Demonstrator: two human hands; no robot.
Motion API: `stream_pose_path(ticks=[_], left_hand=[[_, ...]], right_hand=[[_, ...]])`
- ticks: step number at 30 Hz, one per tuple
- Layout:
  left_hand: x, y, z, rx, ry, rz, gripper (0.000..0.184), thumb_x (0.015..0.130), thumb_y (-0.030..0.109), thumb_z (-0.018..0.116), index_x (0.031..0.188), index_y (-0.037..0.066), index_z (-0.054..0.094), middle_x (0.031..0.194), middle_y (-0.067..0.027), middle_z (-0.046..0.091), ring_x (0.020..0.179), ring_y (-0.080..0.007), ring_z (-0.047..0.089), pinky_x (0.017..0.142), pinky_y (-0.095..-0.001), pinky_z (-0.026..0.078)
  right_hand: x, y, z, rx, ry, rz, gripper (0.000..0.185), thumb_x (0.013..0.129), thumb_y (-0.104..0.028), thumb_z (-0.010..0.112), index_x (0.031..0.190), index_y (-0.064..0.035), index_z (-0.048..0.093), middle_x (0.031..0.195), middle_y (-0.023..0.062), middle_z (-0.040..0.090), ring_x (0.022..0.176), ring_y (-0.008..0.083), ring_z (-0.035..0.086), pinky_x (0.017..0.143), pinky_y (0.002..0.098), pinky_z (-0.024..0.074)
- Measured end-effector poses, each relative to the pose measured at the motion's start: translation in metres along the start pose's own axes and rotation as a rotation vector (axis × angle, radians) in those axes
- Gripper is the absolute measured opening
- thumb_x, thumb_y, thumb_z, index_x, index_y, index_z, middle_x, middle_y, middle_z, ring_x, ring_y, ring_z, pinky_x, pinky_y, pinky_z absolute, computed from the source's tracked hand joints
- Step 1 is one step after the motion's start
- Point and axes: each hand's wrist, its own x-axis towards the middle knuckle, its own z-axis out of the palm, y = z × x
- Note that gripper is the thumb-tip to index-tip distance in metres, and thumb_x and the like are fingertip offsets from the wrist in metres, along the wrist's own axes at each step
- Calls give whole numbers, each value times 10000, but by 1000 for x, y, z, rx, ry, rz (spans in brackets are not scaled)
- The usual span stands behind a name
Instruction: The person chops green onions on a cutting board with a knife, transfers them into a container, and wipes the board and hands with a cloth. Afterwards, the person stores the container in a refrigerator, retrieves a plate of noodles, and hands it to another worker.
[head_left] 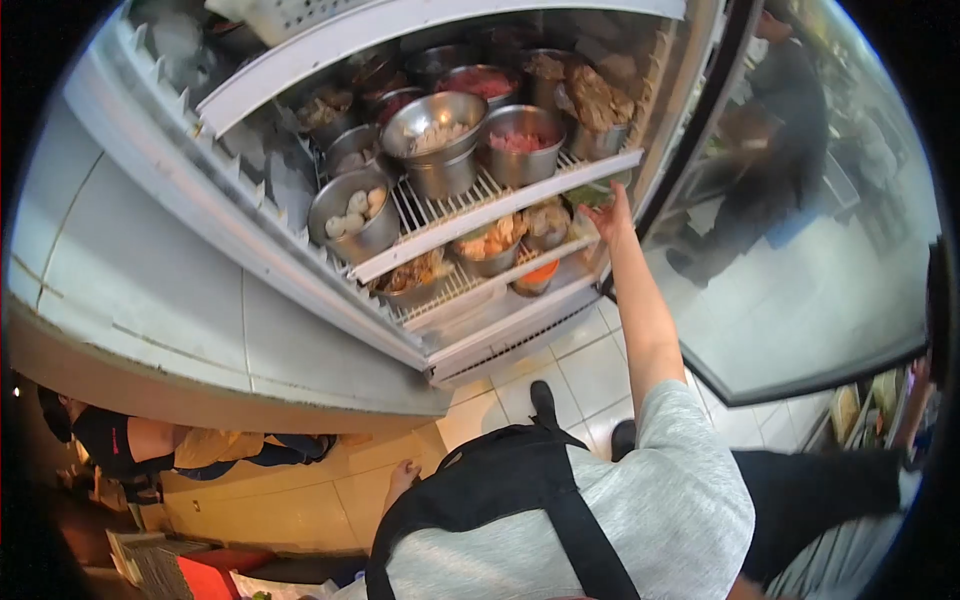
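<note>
My right arm stretches into an upright fridge with its glass door open. At the right end of the lower shelf, my right hand [608, 213] has its thumb and fingers apart beside some green leaves [590, 195]; some fingertips are hidden, and I cannot tell if they touch the leaves. To its left on that shelf stand a bowl of pale food [547, 222] and a metal bowl of orange pieces [489, 245]. My left hand [402, 478] hangs low by my body, its fingers loosely apart, with nothing visible in it.
Metal bowls of meat [520, 145] and a bowl of whitish balls [347, 215] crowd the upper shelf [500, 213]. An orange tub [536, 278] sits below. The glass door [790, 300] swings out right, with a person [770, 130] seen through it. Another person [150, 440] is at lower left.
</note>
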Motion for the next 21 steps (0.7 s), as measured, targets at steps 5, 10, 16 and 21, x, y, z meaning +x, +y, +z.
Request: stream_pose_path(ticks=[5,10,16,21], left_hand=[[11,21,50,-42,-14,-119,558,817,321,690,1246,-3,542,1041,-185,641,940,-266,636,784,-368,515],[24,55,80,-97,-17,-153,572,810,319,695,1256,-2,536,1063,-196,636,966,-280,633,801,-372,514],[49,94,98,-143,-27,-118,590,801,316,701,1269,0,529,1089,-209,631,996,-296,630,822,-376,513],[60,116,96,-218,-27,-133,614,789,319,709,1280,2,522,1118,-223,625,1030,-315,624,846,-383,510]], right_hand=[[96,24,10,-83,-220,-33,469,908,-463,511,1241,-134,493,1063,95,617,904,285,644,653,464,600],[111,13,-12,-162,-407,296,518,889,-463,545,1260,-103,510,1163,130,591,945,304,640,646,477,604],[176,-10,25,-156,-179,110,516,911,-486,470,1248,-101,540,1221,131,594,1077,313,591,862,513,516],[206,4,30,-236,-144,81,510,904,-460,486,1245,-85,539,1225,147,584,1086,324,579,876,511,501]])
